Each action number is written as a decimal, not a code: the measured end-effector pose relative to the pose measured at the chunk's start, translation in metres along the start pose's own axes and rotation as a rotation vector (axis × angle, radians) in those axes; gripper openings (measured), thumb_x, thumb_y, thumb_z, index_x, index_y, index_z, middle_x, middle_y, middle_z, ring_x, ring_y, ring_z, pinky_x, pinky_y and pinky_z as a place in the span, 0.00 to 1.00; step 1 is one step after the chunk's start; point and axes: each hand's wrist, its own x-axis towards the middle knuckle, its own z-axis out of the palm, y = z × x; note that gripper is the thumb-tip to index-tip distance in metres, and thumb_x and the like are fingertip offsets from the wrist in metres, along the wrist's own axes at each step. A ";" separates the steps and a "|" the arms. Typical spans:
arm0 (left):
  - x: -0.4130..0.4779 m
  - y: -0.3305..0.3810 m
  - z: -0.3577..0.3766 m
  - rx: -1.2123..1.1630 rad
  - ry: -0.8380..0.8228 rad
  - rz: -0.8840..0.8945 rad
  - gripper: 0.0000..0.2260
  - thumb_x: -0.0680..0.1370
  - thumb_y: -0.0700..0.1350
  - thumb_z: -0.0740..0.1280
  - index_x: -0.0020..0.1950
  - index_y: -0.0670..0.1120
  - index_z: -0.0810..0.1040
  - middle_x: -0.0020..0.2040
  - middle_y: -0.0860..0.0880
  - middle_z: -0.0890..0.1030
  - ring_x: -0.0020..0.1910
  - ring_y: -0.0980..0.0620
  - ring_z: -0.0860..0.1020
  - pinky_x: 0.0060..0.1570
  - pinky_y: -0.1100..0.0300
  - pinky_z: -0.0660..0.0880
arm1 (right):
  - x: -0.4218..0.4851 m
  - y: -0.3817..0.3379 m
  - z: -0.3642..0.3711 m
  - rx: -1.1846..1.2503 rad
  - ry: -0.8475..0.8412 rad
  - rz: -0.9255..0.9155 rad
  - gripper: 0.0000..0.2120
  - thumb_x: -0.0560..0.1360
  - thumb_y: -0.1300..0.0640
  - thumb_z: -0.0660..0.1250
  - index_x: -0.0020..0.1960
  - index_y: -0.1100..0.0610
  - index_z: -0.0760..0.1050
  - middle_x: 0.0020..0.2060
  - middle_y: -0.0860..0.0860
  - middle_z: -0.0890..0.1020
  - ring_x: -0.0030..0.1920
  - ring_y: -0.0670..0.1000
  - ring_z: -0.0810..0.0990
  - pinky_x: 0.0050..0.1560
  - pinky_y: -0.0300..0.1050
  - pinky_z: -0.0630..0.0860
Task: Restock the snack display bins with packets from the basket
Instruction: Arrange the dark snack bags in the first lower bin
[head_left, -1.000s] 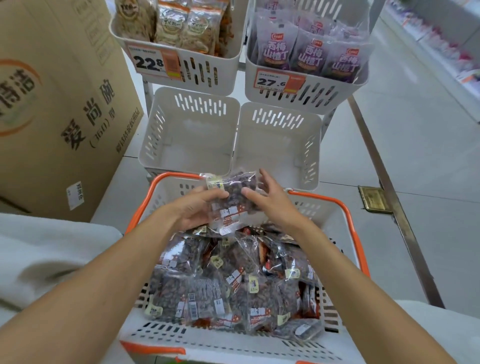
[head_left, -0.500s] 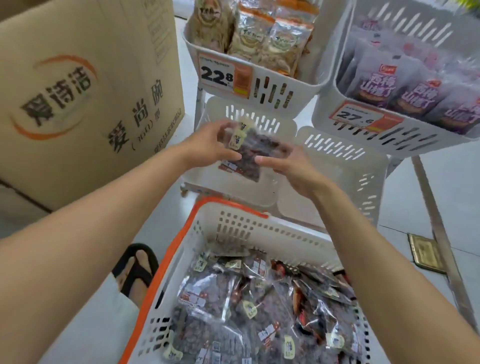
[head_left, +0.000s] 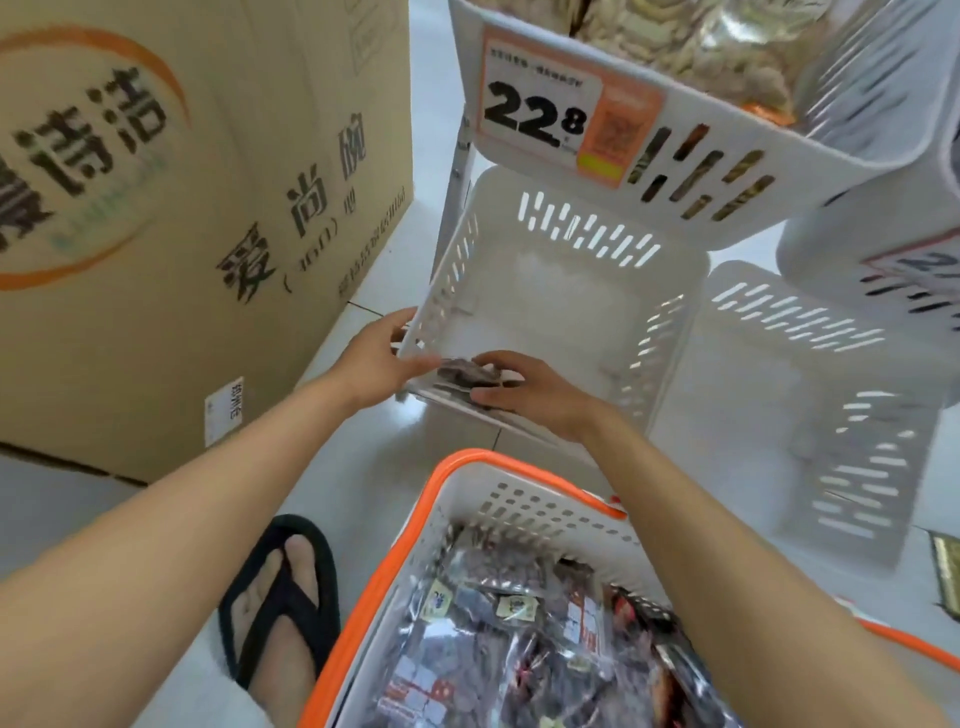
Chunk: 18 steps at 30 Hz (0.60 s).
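Head view: right hand (head_left: 524, 387) clamps a dark, clear-wrapped snack packet (head_left: 462, 371) just inside the white slotted plastic bin (head_left: 571, 291)'s near wall; left hand (head_left: 376, 358) touches it, grip unclear.

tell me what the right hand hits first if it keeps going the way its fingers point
The right hand points leftward over the packet it holds. Next in line is the left hand, almost touching; depth is blurred, so it might meet the slotted bin instead.

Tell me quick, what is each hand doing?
Left hand: open, straight fingers at the packet's end.
Right hand: holding the packet in the bin.
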 end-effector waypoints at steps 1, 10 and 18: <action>-0.001 -0.001 0.002 -0.010 0.013 0.002 0.29 0.74 0.45 0.75 0.73 0.51 0.70 0.62 0.47 0.79 0.59 0.46 0.79 0.57 0.46 0.79 | 0.001 0.000 0.001 -0.027 -0.017 -0.005 0.20 0.73 0.58 0.74 0.64 0.55 0.77 0.64 0.54 0.76 0.64 0.55 0.76 0.67 0.47 0.71; -0.064 0.025 0.005 0.010 0.168 0.101 0.22 0.77 0.44 0.72 0.71 0.49 0.73 0.62 0.53 0.73 0.62 0.55 0.71 0.55 0.62 0.69 | -0.090 -0.020 -0.011 -0.201 0.266 -0.186 0.27 0.72 0.50 0.74 0.69 0.45 0.71 0.68 0.47 0.73 0.67 0.46 0.71 0.68 0.44 0.68; -0.158 0.050 0.040 -0.017 0.064 0.232 0.11 0.77 0.38 0.71 0.58 0.48 0.79 0.53 0.50 0.82 0.53 0.51 0.80 0.58 0.56 0.77 | -0.244 0.040 0.032 -0.572 0.372 -0.321 0.09 0.76 0.58 0.69 0.55 0.57 0.80 0.50 0.51 0.82 0.51 0.51 0.80 0.54 0.47 0.76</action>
